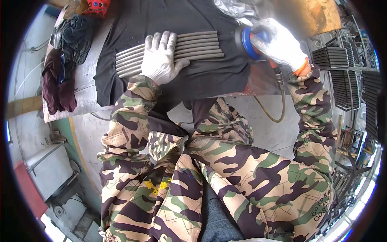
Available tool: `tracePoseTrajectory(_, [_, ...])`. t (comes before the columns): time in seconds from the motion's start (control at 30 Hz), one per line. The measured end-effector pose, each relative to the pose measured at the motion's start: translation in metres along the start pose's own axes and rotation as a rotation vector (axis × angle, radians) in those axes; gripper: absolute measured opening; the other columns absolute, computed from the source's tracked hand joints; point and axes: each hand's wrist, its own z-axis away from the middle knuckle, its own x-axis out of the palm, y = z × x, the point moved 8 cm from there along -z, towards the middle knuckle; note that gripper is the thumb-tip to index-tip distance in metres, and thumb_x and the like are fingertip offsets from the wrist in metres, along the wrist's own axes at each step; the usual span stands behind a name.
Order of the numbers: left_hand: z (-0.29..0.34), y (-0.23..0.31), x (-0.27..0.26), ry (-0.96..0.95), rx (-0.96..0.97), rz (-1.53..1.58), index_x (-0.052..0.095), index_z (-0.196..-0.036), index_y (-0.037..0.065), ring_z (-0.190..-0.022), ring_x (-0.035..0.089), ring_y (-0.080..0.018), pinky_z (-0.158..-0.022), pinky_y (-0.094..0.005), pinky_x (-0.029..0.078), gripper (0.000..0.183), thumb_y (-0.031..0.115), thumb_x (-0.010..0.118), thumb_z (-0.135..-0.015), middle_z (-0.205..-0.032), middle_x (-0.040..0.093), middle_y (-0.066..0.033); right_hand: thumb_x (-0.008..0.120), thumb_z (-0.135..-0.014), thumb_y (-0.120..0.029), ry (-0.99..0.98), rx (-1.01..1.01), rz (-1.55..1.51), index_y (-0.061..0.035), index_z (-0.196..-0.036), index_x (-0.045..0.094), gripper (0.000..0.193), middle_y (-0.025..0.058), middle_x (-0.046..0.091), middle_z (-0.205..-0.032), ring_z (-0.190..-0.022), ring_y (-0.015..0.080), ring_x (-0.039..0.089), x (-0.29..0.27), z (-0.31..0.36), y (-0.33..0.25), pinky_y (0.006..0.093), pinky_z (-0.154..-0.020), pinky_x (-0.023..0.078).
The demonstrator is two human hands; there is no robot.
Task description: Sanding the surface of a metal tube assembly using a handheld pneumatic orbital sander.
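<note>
Several grey metal rods (197, 45) lie side by side in a row on a black cloth (225, 78). My left hand (160, 59), in a white glove, rests flat across them near their middle, fingers stretched out, thumb to the right. To the right of the rod ends, my right hand (278, 43), also gloved, is wrapped round a blue air-powered disc sander (249, 43). The sander is apart from the rods, its disc edge turned toward them. From its handle a yellowish air hose (283, 105) hangs past the table edge.
Crumpled dark rags (74, 38) and a maroon cloth (58, 82) lie on the table's left side. A red box (98, 6) stands at the far left, silvery plastic (238, 10) at the back. Racks with stacked dark bars (344, 86) stand at the right.
</note>
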Motion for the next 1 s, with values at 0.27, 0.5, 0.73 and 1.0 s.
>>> tracePoseTrajectory(0.27, [-0.005, -0.001, -0.001, -0.094, -0.094, -0.011, 0.046, -0.152, -0.005, -0.142, 0.042, -0.0498, -0.122, -0.0616, 0.024, 0.089, 0.056, 0.068, -0.091, -0.151, 0.049, -0.0302, 0.073, -0.089, -0.031, -0.002, 0.066, -0.016, -0.0145, -0.107, 0.072, 0.024, 0.0111, 0.069, -0.109, -0.1, 0.0343, 0.069, 0.003, 0.006, 0.006, 0.0412, -0.088, 0.056])
tracePoseTrajectory(0.5, [0.003, -0.043, -0.006, 0.111, -0.12, -0.118, 0.051, -0.147, -0.004, -0.138, 0.046, -0.0503, -0.117, -0.0596, 0.032, 0.068, 0.044, 0.061, -0.1, -0.148, 0.051, -0.0309, 0.067, -0.091, -0.028, 0.068, -0.158, 0.065, -0.0109, -0.102, 0.07, 0.021, 0.0154, 0.07, -0.1, -0.091, 0.0369, 0.07, 0.019, -0.017, -0.042, 0.0454, -0.081, 0.056])
tracePoseTrajectory(0.73, [0.005, -0.054, 0.007, 0.042, -0.216, -0.116, 0.054, -0.145, -0.004, -0.139, 0.047, -0.0453, -0.119, -0.06, 0.031, 0.073, 0.05, 0.062, -0.097, -0.147, 0.055, -0.0268, 0.064, -0.092, -0.024, -0.134, -0.279, 0.172, -0.0076, -0.107, 0.066, 0.022, 0.0169, 0.067, -0.098, -0.091, 0.037, 0.068, 0.086, -0.064, -0.065, 0.0493, -0.081, 0.056])
tracePoseTrajectory(1.0, [-0.007, -0.046, -0.008, 0.088, -0.217, -0.127, 0.058, -0.139, -0.004, -0.129, 0.055, -0.0431, -0.11, -0.0542, 0.038, 0.064, 0.044, 0.064, -0.097, -0.14, 0.06, -0.0258, 0.06, -0.095, -0.027, -0.206, -0.226, 0.34, -0.0061, -0.111, 0.067, 0.027, 0.019, 0.069, -0.105, -0.097, 0.0406, 0.068, 0.108, -0.093, -0.068, 0.05, -0.084, 0.056])
